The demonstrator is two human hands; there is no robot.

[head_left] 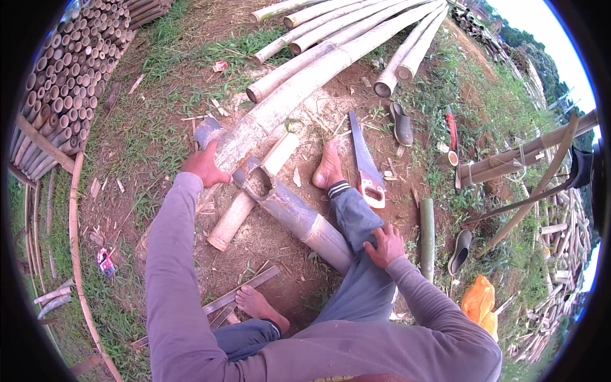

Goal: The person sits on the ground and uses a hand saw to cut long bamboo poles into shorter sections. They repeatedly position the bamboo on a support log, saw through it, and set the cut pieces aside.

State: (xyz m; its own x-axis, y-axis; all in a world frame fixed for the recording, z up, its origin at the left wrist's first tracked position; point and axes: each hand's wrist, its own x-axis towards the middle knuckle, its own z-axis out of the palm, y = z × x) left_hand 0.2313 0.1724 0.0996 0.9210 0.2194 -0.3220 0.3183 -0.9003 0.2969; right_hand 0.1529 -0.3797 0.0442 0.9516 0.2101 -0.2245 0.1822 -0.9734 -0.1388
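At the upper left, a tall stack of cut bamboo (70, 89) is seen, its round ends turned outward. Across the ground at the top, several pale poles (299, 69) are spread, and beside them a long pale pole (280, 111) is angled down to the left hand. Below it, a dark bamboo section (293, 213) with a cut-out opening is laid across a shorter pale crosspiece (235, 219), its near end partly hidden by the right trouser leg (359, 226). Beside the bare right foot (328, 164), a handsaw (363, 149) is laid flat. By the left hand (203, 164), the long pole is touched with thumb and fingers spread; whether it is firmly gripped cannot be told. The right hand (386, 247) is rested on the trouser leg, fingers loosely bent, with nothing grasped.
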